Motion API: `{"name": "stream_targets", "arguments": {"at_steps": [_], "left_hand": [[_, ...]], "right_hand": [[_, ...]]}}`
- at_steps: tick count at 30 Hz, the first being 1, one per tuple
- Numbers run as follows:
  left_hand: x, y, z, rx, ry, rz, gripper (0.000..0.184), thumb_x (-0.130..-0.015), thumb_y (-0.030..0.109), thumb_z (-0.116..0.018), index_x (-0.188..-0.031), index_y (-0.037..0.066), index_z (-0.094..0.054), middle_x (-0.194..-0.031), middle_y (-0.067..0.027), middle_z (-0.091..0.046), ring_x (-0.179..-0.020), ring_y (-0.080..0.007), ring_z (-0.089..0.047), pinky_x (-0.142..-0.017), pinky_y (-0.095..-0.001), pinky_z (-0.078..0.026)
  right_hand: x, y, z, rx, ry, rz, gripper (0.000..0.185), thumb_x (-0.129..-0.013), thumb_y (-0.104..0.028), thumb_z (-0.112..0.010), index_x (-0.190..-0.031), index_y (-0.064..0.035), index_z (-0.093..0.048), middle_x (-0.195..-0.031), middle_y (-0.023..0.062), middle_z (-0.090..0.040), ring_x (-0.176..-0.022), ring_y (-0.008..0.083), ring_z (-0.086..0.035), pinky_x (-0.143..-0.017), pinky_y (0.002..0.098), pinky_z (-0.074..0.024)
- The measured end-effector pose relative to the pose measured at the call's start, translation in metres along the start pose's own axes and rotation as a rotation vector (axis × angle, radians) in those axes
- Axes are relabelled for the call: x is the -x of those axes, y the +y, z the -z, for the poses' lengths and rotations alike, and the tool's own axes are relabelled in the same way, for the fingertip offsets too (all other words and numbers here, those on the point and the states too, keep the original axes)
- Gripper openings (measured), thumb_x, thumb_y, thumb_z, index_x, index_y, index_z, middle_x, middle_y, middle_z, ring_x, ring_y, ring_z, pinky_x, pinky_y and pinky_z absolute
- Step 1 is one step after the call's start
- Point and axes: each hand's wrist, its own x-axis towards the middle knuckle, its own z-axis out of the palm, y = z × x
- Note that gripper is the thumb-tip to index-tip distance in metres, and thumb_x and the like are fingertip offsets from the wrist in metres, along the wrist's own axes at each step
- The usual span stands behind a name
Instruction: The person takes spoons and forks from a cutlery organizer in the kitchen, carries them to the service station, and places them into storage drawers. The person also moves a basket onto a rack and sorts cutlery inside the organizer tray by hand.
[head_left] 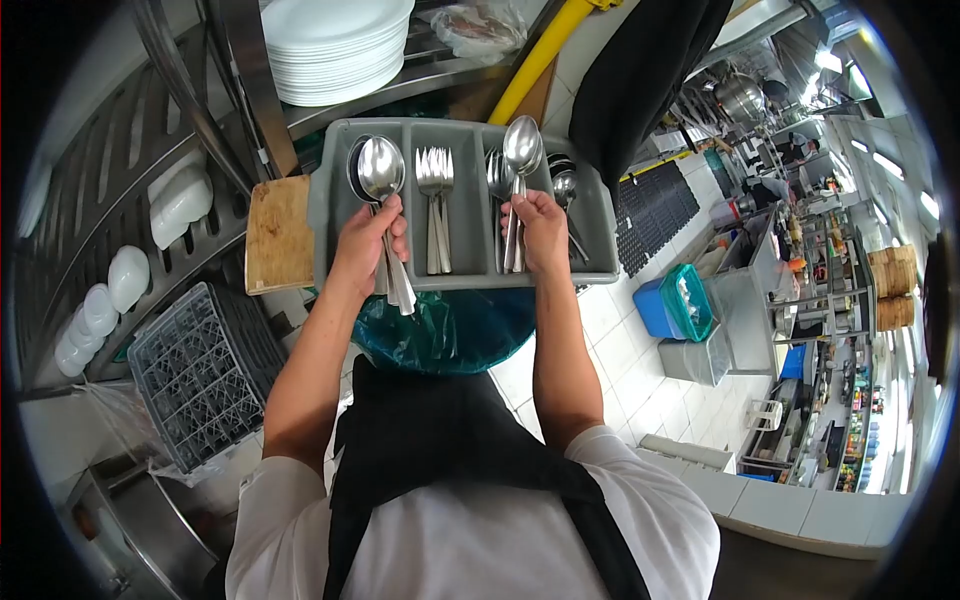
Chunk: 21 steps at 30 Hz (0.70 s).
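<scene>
A grey cutlery tray (472, 222) with several compartments lies in front of me. My left hand (367, 240) is closed around the handles of a bunch of spoons (381, 168) over the leftmost compartment. Forks (434, 200) lie in the compartment to its right. My right hand (541, 232) grips more spoons (522, 146) by their handles, bowls pointing away from me. Beneath them other forks (495, 178) partly show. Smaller dark-looking spoons (564, 185) rest in the rightmost compartment, partly hidden by my right hand.
White plates (335, 50) are stacked on the metal rack at the upper left. A wooden board (279, 235) sits left of the tray, and a green-bagged bin (440, 330) stands below it. A grey glass rack (205, 370) is at lower left; a blue bin (672, 302) stands right.
</scene>
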Motion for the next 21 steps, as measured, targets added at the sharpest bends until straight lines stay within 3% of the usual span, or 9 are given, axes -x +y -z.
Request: {"name": "stream_targets", "arguments": {"at_steps": [8,12,13,16,19,21], "left_hand": [[0.003,0.000,-0.005,-0.028,0.023,-0.019,0.025,-0.097,0.033,-0.062,-0.099,0.009,-0.053,-0.075,0.0004,-0.053,-0.056,-0.0095,-0.048,-0.051,-0.0267,-0.042],[0.003,-0.001,-0.004,-0.057,0.017,-0.058,0.030,-0.096,0.038,-0.063,-0.100,0.009,-0.054,-0.076,0.0004,-0.055,-0.058,-0.0094,-0.051,-0.051,-0.0256,-0.043],[0.001,-0.002,-0.005,-0.048,0.003,-0.085,0.032,-0.095,0.038,-0.065,-0.099,0.008,-0.054,-0.076,0.0000,-0.056,-0.058,-0.0097,-0.052,-0.051,-0.0254,-0.044],[0.002,-0.001,0.000,-0.088,0.001,-0.088,0.027,-0.095,0.035,-0.065,-0.097,0.010,-0.056,-0.077,0.0000,-0.059,-0.059,-0.0101,-0.055,-0.050,-0.0232,-0.044],[0.003,-0.002,-0.001,-0.064,0.024,-0.063,0.021,-0.095,0.031,-0.065,-0.095,0.011,-0.058,-0.077,0.0002,-0.060,-0.057,-0.0103,-0.055,-0.050,-0.0231,-0.044],[0.004,-0.001,-0.008,-0.088,0.071,-0.077,0.021,-0.095,0.030,-0.065,-0.095,0.009,-0.060,-0.077,-0.0001,-0.062,-0.057,-0.0102,-0.056,-0.049,-0.0232,-0.044]], "right_hand": [[0.052,-0.045,-0.069,0.077,-0.090,0.037,0.014,-0.093,-0.011,-0.064,-0.099,0.0013,-0.062,-0.082,0.0079,-0.069,-0.063,0.0114,-0.063,-0.056,0.0247,-0.0517],[0.063,-0.022,-0.110,0.230,-0.188,0.236,0.021,-0.091,-0.010,-0.066,-0.103,0.0067,-0.062,-0.080,0.0105,-0.069,-0.061,0.0159,-0.064,-0.055,0.0289,-0.0513],[0.062,-0.014,-0.119,0.270,-0.207,0.179,0.024,-0.089,-0.011,-0.068,-0.106,0.0058,-0.063,-0.079,0.0126,-0.069,-0.065,0.0160,-0.066,-0.059,0.0302,-0.0516],[0.065,-0.007,-0.128,0.529,-0.211,0.344,0.020,-0.089,-0.014,-0.064,-0.104,-0.0021,-0.068,-0.080,0.0182,-0.066,-0.075,0.0312,-0.066,-0.070,0.0401,-0.0521],[0.074,-0.019,-0.129,0.753,-0.188,0.530,0.020,-0.089,-0.016,-0.061,-0.101,-0.0015,-0.068,-0.083,0.0222,-0.063,-0.079,0.0407,-0.062,-0.073,0.0466,-0.0507],[0.073,-0.013,-0.124,0.781,-0.167,0.574,0.019,-0.089,-0.016,-0.060,-0.098,-0.0010,-0.067,-0.083,0.0229,-0.063,-0.080,0.0418,-0.062,-0.074,0.0482,-0.0503]]}}
